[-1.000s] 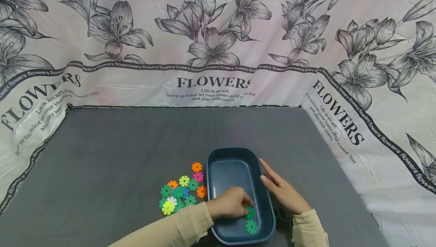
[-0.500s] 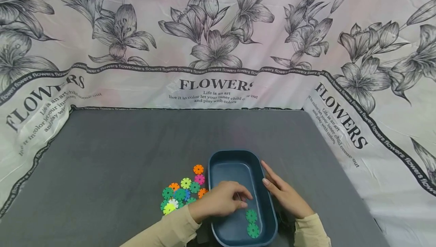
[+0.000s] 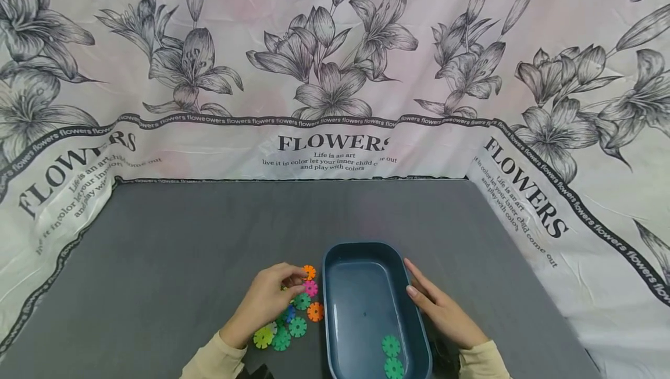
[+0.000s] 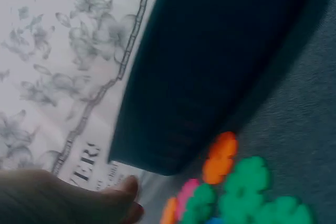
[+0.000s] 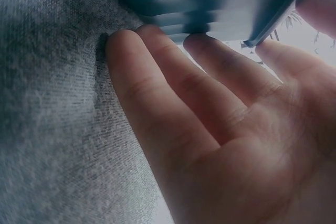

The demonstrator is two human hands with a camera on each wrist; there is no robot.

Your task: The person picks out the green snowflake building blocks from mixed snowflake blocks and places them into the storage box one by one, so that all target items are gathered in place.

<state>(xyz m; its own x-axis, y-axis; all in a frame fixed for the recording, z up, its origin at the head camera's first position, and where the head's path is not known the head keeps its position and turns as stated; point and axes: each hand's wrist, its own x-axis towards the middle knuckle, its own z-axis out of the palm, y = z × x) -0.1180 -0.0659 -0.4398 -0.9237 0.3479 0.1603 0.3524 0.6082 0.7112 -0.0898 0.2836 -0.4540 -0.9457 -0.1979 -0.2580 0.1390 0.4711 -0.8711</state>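
A blue rectangular tray [image 3: 361, 303] stands on the grey table, with two green notched plastic discs [image 3: 391, 346] near its front end. To its left lies a loose group of notched flower-shaped discs [image 3: 298, 326] in green, orange, pink, blue and yellow. Over this group hovers my left hand [image 3: 268, 295], its fingertips close to a pink disc [image 3: 311, 288] and an orange disc [image 3: 309, 272]. Nothing shows in its grasp, and it covers part of the group. My right hand [image 3: 445, 312] rests with extended fingers [image 5: 157, 93] against the tray's right outer wall.
A grey cloth [image 3: 209, 222] covers the table. Behind and at both sides hangs a white flower-printed sheet [image 3: 335, 152]. Dark objects [image 3: 259, 372] show at the front edge, too cut off to name.
My left hand has let go of a green disc inside the tray and moved left over the loose discs. The right hand stays at the tray's side. The head view has tilted slightly up.
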